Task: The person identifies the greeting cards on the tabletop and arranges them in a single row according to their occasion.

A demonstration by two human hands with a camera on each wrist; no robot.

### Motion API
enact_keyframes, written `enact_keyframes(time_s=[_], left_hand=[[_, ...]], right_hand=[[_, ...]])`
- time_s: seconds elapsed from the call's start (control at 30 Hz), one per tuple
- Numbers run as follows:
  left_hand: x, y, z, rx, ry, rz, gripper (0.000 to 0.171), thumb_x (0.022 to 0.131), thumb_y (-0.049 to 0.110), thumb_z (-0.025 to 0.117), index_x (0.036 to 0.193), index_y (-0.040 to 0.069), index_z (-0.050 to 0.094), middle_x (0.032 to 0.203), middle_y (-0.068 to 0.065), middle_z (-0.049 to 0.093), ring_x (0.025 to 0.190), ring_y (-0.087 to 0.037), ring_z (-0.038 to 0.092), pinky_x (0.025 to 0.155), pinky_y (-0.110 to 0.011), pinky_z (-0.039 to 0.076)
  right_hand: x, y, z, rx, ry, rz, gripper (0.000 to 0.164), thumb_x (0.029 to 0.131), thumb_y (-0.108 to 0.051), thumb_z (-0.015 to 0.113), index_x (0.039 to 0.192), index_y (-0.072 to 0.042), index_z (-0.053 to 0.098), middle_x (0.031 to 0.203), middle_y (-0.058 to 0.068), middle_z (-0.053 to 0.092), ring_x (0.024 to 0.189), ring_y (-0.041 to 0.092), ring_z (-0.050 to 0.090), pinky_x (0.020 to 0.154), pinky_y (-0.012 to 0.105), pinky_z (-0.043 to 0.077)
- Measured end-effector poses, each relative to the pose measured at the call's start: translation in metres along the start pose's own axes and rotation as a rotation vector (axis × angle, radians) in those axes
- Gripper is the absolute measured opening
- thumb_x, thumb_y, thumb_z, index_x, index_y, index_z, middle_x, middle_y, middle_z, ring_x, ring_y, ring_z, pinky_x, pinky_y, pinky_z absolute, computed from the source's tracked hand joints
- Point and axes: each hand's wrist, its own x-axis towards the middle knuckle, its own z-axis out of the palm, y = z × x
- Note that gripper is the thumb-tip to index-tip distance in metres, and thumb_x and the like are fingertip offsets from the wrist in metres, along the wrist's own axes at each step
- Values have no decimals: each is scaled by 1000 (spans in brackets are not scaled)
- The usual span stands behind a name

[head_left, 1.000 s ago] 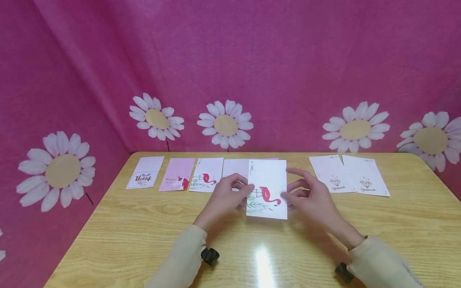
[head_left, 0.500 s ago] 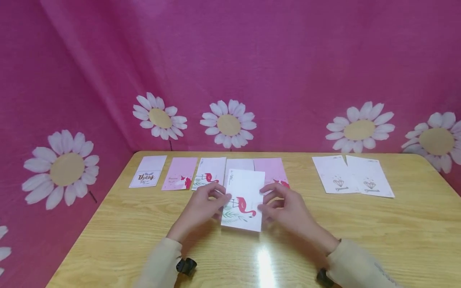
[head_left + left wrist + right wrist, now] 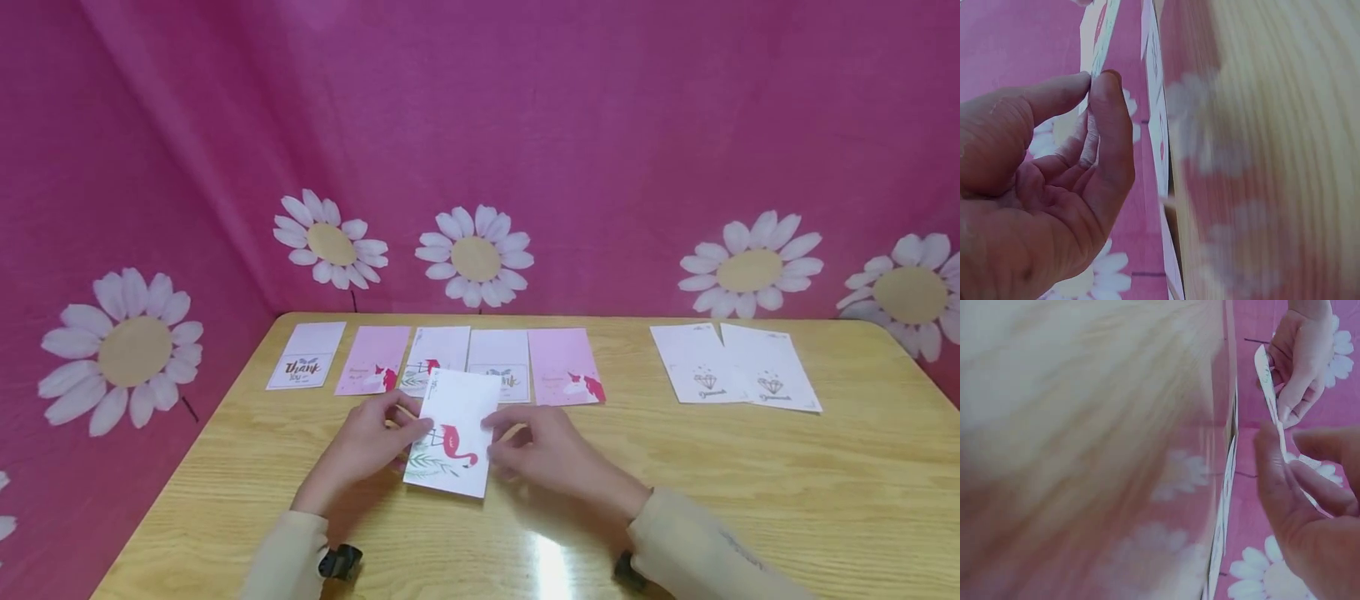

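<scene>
In the head view a white card with a red flamingo and green leaves [image 3: 457, 400] is held tilted above the table. My left hand [image 3: 369, 442] pinches its left edge between thumb and fingers; in the left wrist view the card's edge [image 3: 1104, 37] stands between the fingertips. At the opposite edge is my right hand [image 3: 547, 450]. The right wrist view shows the right thumb [image 3: 1319, 442] a little apart from the card [image 3: 1269, 390], with the other fingers close to it. Behind the held card lies another flamingo card [image 3: 442, 343], partly covered.
On the wooden table [image 3: 712, 483] the back row also has a thank-you card [image 3: 307, 346], a pink unicorn card [image 3: 375, 350], a second thank-you card [image 3: 510, 350] and another pink unicorn card [image 3: 564, 354]. Two diamond-and-key cards [image 3: 697, 358] overlap at right. A pink curtain [image 3: 600, 150] hangs behind.
Both hands and the flamingo card have moved left and nearer to me, uncovering a thank-you card and a pink unicorn card. The right thumb has slid off the card's face to its edge.
</scene>
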Motion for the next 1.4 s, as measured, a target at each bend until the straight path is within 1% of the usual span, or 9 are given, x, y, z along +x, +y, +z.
enact_keyframes(time_s=[0.23, 0.37, 0.57, 0.73, 0.87, 0.97, 1.07, 1.17, 1.4], left_hand=[[-6, -15, -21, 69, 21, -35, 28, 92, 28, 76, 108, 8, 65, 93, -8, 67, 73, -18, 62, 59, -31, 59], [-10, -24, -30, 98, 26, -61, 29, 93, 28, 76, 108, 7, 64, 92, -8, 67, 72, -18, 62, 59, -31, 59], [-11, -36, -41, 118, 18, -76, 32, 94, 29, 75, 110, 4, 63, 93, -9, 68, 72, -17, 62, 61, -32, 59], [-15, -48, -55, 141, 14, -110, 33, 94, 30, 74, 111, 4, 63, 92, -8, 67, 73, -17, 62, 63, -33, 60], [-19, -56, -69, 204, 29, -124, 34, 93, 31, 75, 110, 3, 62, 89, -7, 66, 75, -17, 60, 63, -31, 57], [-20, -61, -79, 265, 41, -134, 37, 92, 33, 76, 109, 2, 62, 88, -7, 64, 76, -18, 57, 61, -29, 52], [-21, -67, -89, 307, 51, -154, 42, 90, 35, 77, 109, 2, 62, 88, -7, 63, 77, -19, 56, 59, -29, 48], [-22, -75, -96, 332, 63, -178, 46, 88, 38, 79, 110, 1, 61, 89, -8, 62, 76, -19, 56, 58, -29, 48], [-25, -91, -109, 372, 74, -205, 47, 88, 37, 80, 109, -1, 61, 88, -9, 62, 77, -19, 55, 59, -29, 45]], right_hand=[[16, -8, 16, -245, -151, -138, 37, 91, -10, 75, 127, -4, 70, 104, 5, 74, 91, 13, 72, 83, 25, 58], [23, -14, 27, -337, -207, -199, 39, 91, -11, 75, 128, -2, 69, 105, 6, 74, 89, 11, 65, 84, 23, 55], [34, -21, 42, -432, -241, -230, 40, 90, -16, 76, 126, -1, 71, 103, 9, 72, 85, 12, 57, 77, 19, 49], [43, -29, 61, -559, -280, -245, 42, 91, -21, 74, 130, -4, 69, 117, 8, 71, 97, 12, 59, 91, 22, 50], [50, -37, 79, -675, -312, -240, 44, 94, -26, 71, 134, -9, 67, 130, 6, 68, 113, 14, 60, 102, 26, 49], [54, -44, 90, -746, -325, -278, 41, 94, -28, 70, 132, -12, 69, 127, 4, 70, 110, 16, 61, 97, 27, 50], [60, -48, 101, -792, -325, -323, 34, 93, -28, 71, 124, -14, 72, 110, -1, 71, 96, 15, 58, 81, 24, 48], [64, -53, 111, -819, -321, -334, 26, 92, -28, 72, 115, -17, 74, 96, -4, 64, 86, 14, 52, 70, 23, 42], [73, -61, 129, -876, -341, -315, 16, 92, -30, 73, 107, -24, 74, 95, -7, 57, 85, 14, 44, 67, 23, 38]])
